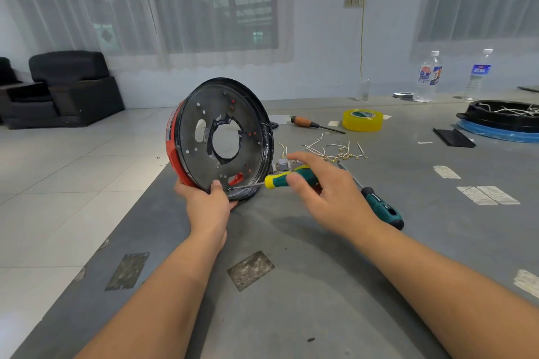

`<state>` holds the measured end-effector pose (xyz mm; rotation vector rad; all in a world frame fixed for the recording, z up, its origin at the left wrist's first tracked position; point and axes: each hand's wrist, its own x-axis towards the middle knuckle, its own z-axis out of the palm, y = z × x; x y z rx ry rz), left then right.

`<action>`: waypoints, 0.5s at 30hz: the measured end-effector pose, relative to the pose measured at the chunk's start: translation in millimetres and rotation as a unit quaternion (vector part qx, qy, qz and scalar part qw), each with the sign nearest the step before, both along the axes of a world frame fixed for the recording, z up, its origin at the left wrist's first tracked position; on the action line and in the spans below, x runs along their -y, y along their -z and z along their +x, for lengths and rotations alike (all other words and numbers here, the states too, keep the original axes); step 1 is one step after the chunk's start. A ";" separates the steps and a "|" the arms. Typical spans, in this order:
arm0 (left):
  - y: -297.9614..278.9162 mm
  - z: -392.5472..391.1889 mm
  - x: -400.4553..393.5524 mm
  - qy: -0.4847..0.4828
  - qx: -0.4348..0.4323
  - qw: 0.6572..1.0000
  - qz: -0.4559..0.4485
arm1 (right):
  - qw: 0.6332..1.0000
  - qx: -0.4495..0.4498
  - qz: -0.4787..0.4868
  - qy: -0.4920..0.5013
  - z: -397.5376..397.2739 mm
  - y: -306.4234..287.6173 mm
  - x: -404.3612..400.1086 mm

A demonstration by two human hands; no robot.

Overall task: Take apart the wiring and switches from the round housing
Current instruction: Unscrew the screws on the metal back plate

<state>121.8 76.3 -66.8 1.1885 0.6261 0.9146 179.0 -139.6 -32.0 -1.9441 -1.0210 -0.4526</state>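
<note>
The round housing, black inside with a red outer wall, stands tilted on its edge on the grey table. My left hand grips its lower rim, thumb on the inner face. My right hand holds a green and yellow screwdriver whose tip reaches the housing's lower inner edge, beside a red part. Several loose white wires with brass terminals lie on the table behind my right hand. A small grey switch block sits just behind the screwdriver.
A second green screwdriver lies right of my right hand. An orange-handled screwdriver and a yellow tape roll lie farther back. A black and blue round part and two water bottles stand at the far right. The table edge runs left.
</note>
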 end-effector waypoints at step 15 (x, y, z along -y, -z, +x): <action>0.8 0.1 1.0 0.003 -0.003 1.000 0.012 | 0.998 0.016 -0.041 -0.042 4.2 0.7 4.5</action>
